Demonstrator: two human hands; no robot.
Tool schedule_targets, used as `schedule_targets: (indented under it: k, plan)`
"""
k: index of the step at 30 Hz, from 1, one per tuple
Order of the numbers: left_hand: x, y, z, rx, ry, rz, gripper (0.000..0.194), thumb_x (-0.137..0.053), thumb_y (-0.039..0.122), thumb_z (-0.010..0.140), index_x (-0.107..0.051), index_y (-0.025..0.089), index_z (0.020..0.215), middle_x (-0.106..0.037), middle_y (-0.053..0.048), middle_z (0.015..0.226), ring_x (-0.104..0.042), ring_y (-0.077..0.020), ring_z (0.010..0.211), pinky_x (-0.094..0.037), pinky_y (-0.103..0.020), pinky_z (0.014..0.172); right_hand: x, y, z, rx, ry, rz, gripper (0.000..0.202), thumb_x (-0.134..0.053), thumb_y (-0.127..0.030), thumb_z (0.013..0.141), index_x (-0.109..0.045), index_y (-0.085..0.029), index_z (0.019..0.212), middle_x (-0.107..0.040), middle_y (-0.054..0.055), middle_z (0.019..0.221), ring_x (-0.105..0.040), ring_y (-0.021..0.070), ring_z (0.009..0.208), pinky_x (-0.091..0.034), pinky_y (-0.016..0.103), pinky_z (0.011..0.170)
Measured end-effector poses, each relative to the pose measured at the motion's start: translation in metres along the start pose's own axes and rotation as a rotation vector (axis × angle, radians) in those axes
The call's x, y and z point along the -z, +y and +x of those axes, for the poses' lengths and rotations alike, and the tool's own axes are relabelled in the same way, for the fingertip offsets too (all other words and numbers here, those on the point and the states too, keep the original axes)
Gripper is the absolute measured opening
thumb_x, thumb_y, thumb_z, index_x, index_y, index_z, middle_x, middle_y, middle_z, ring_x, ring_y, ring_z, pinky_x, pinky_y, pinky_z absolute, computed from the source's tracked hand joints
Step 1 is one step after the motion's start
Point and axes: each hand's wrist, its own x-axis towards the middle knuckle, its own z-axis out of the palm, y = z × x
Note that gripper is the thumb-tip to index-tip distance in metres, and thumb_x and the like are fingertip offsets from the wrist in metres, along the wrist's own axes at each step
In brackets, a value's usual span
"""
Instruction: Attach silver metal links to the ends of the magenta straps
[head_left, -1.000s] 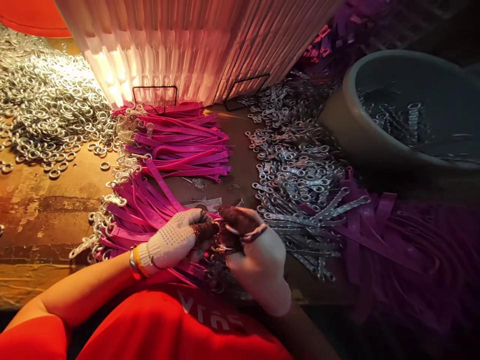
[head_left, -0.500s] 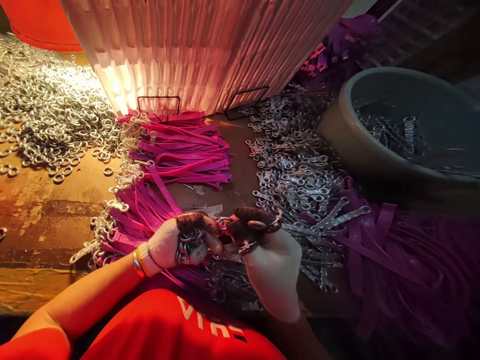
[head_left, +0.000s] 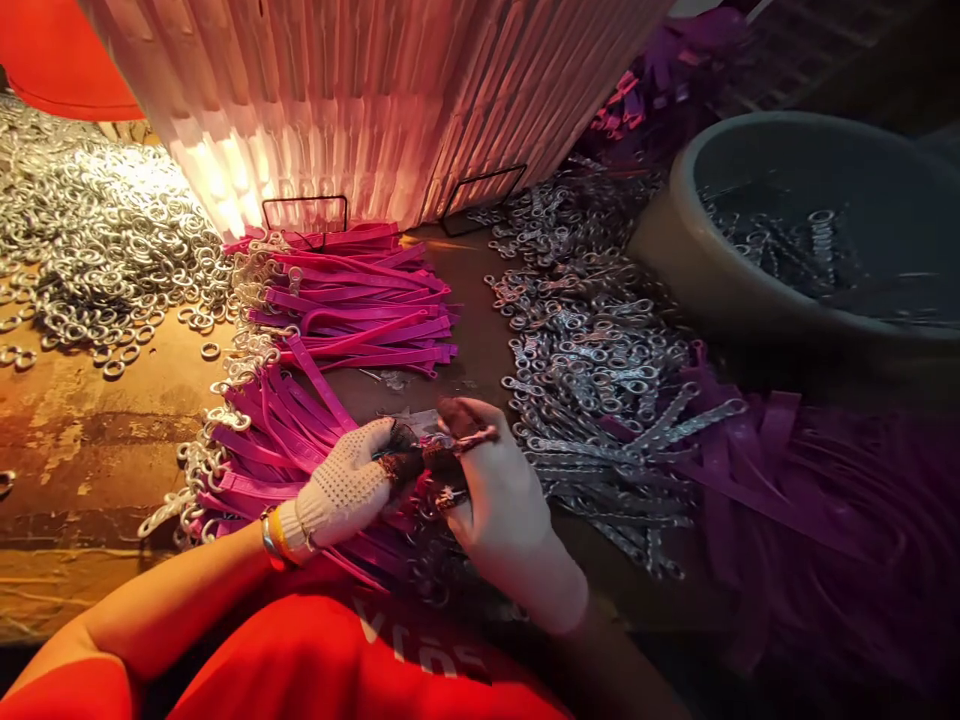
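My left hand [head_left: 356,475], in a white dotted glove with dark fingertips, is closed with its back upward; the metal rings seen in its palm a moment ago are hidden. My right hand [head_left: 499,490], gloved with dark fingertips, is closed against it. A shiny metal link [head_left: 476,438] shows at the right fingers. The small parts where the fingertips meet are too dark and blurred to make out. Left of my hands lie purple straps [head_left: 274,425] with metal links and rings at their ends. A pile of braided metal links [head_left: 600,370] is to the right.
Loose metal rings [head_left: 112,250] are heaped at the left. A pinkish corrugated panel [head_left: 360,110] stands behind the straps, with wire loops at its base. A grey tub [head_left: 682,200] of metal pieces is at the right, above more purple straps [head_left: 787,500]. A red container [head_left: 67,60] is far left.
My left hand has turned over, hiding the rings in its palm. My right hand has moved left and slightly up, its fingers turned inward. The view has shifted a little.
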Motion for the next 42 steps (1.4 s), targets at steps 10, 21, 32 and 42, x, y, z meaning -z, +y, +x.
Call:
schedule_targets:
  k: [10, 21, 32, 42]
  plan:
    - [0.009, 0.037, 0.012, 0.126, -0.087, 0.175, 0.02, -0.052, 0.037, 0.088, -0.049, 0.02, 0.078, -0.043, 0.006, 0.054, -0.032, -0.0066, 0.04, -0.027, -0.018, 0.039, 0.002, 0.012, -0.002, 0.05, -0.139, -0.039, 0.014, -0.051, -0.018, 0.073, -0.064, -0.017, 0.078, -0.066, 0.006, 0.068, -0.057, 0.0189, 0.059, -0.034, 0.029, 0.055]
    - [-0.007, 0.048, 0.146, -0.162, 0.111, 1.583, 0.04, -0.039, 0.009, 0.091, -0.058, 0.009, 0.127, -0.057, -0.023, 0.121, -0.067, -0.0285, 0.092, -0.05, -0.038, 0.075, -0.012, 0.055, -0.012, -0.345, 0.122, 0.264, 0.031, -0.044, -0.02, 0.085, -0.068, -0.019, 0.105, -0.072, 0.008, 0.081, -0.066, 0.0241, 0.08, -0.049, 0.033, 0.075]
    - [0.016, 0.062, 0.06, -0.031, -0.076, 0.566, 0.024, -0.053, 0.037, 0.091, -0.061, 0.015, 0.089, -0.052, 0.002, 0.063, -0.041, -0.008, 0.05, -0.032, -0.02, 0.046, 0.0, 0.036, 0.022, -0.181, -0.096, 0.081, 0.034, -0.044, -0.006, 0.073, -0.067, -0.015, 0.096, -0.07, 0.011, 0.093, -0.062, 0.023, 0.085, -0.043, 0.03, 0.073]
    - [0.023, 0.038, 0.035, -0.276, 0.01, 0.906, 0.016, -0.055, 0.025, 0.087, -0.057, 0.017, 0.073, -0.055, -0.001, 0.067, -0.045, -0.0111, 0.061, -0.033, -0.022, 0.057, -0.007, 0.004, 0.024, -0.177, -0.244, -0.256, 0.015, -0.053, -0.014, 0.076, -0.066, -0.017, 0.083, -0.068, 0.012, 0.088, -0.06, 0.0216, 0.069, -0.028, 0.033, 0.057]
